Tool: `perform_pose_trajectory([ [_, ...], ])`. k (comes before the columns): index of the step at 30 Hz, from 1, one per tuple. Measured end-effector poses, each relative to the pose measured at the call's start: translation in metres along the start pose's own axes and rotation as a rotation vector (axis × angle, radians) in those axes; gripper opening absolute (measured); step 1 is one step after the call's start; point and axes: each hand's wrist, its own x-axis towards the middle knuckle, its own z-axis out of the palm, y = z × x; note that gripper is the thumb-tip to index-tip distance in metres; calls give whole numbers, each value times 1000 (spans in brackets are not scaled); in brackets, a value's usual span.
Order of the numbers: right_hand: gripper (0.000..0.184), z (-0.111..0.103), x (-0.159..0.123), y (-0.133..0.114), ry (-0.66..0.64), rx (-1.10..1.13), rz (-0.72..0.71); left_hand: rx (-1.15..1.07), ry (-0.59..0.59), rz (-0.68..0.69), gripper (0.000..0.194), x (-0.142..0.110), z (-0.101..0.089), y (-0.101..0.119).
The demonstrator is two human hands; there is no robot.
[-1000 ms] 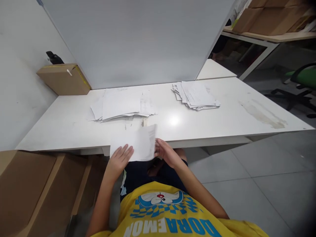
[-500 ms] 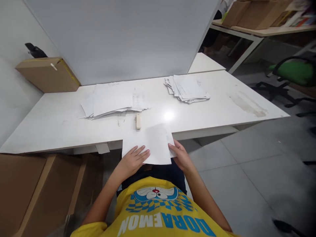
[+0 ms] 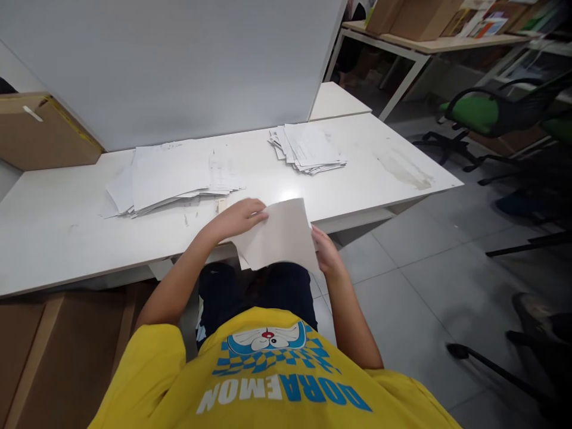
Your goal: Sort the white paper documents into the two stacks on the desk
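Note:
White paper sheets (image 3: 281, 235) are lifted and tilted over the table's front edge, above my lap. My right hand (image 3: 327, 251) grips their right edge, thumb on the near face. At the upper left of the paper, my left hand (image 3: 241, 217) has its thumb and fingers closed on the edge. Just behind my left wrist lies a small beige block (image 3: 221, 205), mostly hidden by the hand; its kind is unclear. Beyond it a wide, uneven pile of papers (image 3: 170, 176) rests on the table, and a smaller paper stack (image 3: 313, 149) sits farther right.
The white table (image 3: 53, 220) backs onto a grey panel (image 3: 179, 65). A cardboard box (image 3: 49, 131) stands at the far left, with more cardboard (image 3: 75, 351) below the table's left side. Chairs with green seats (image 3: 476, 113) and another desk (image 3: 402, 44) are to the right.
The paper has come up off the table edge and tilted. My left hand has moved from flat on the sheet to its upper left edge. The view has shifted right.

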Motion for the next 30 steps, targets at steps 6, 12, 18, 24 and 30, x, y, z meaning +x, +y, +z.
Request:
perform_pose_trajectory([
  [6, 57, -1, 4, -10, -82, 109, 35, 121, -77, -31, 38, 45, 26, -26],
  [12, 40, -3, 9, -11, 26, -153, 3, 159, 27, -34, 30, 28, 25, -14],
  [18, 34, 8, 49, -18, 340, -23, -456, 235, 615, 103, 40, -9, -13, 10],
  [24, 40, 23, 90, -18, 355, 151, -415, -241, 881, -77, 67, -4, 52, -16],
  [30, 39, 5, 102, -26, 262, -173, -474, -383, 972, -94, 51, 29, 101, -56],
])
